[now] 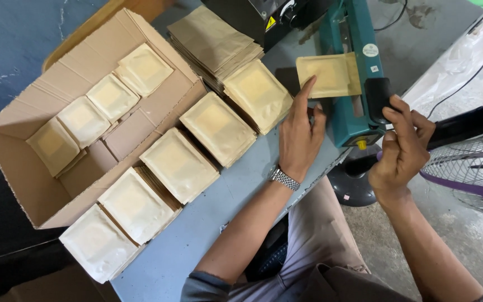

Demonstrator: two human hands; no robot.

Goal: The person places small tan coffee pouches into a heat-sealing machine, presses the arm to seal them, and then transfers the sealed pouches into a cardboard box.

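Note:
My left hand (300, 134) rests a forefinger on a tan paper pouch (326, 75) that lies across the teal heat sealer (353, 84), pinning its near edge. My right hand (402, 148) sits at the sealer's black handle (377, 98), fingers curled by its end; whether it grips the handle is unclear. A row of filled tan pouches (180, 165) overlaps along the grey table, from near my left hand down to the front left.
An open cardboard box (34, 196) at left holds several pouches. A stack of flat empty pouches (211, 39) lies at the back. A fan grille (470, 173) stands at right, with a clear plastic bag (465, 61) behind it.

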